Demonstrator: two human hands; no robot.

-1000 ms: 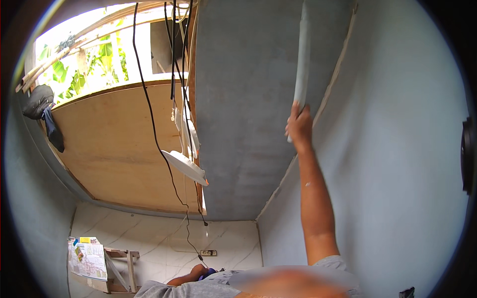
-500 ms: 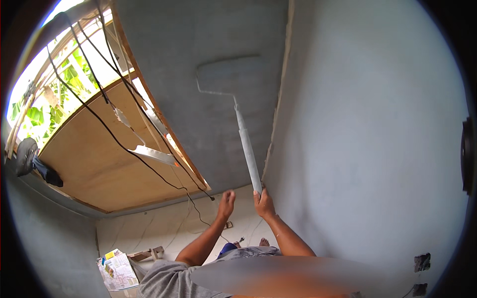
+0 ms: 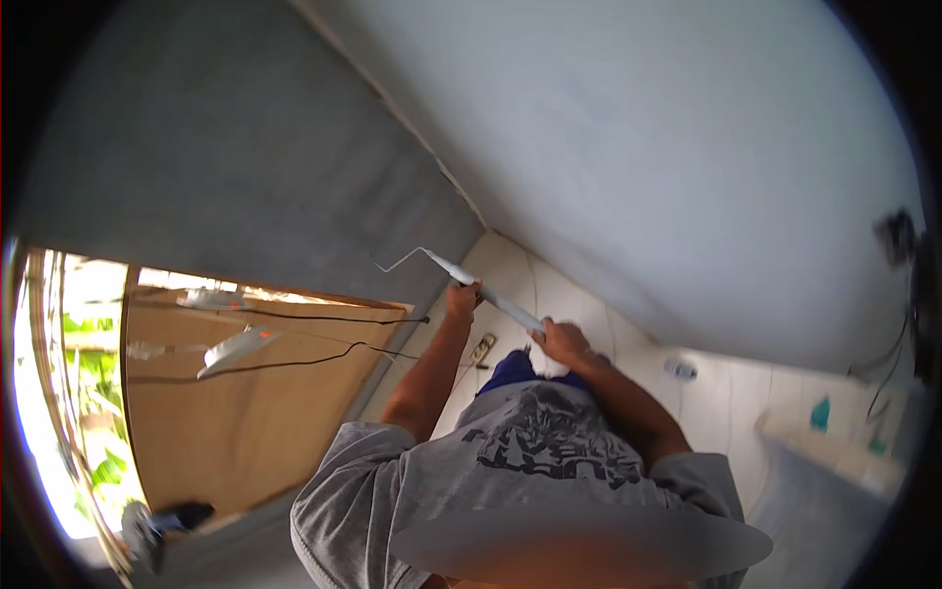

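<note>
Tiled floor [image 3: 721,404] between wall edges [image 3: 577,289], left hand [image 3: 463,297] and right hand [image 3: 565,344] gripping roller pole [image 3: 510,310]

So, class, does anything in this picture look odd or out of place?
Yes: two white fittings, probably lamps, hang near the wooden panel at the left among black cables, apparently unmounted, which looks unfinished. The pole, held by the left hand and right hand, looks normal.
</note>
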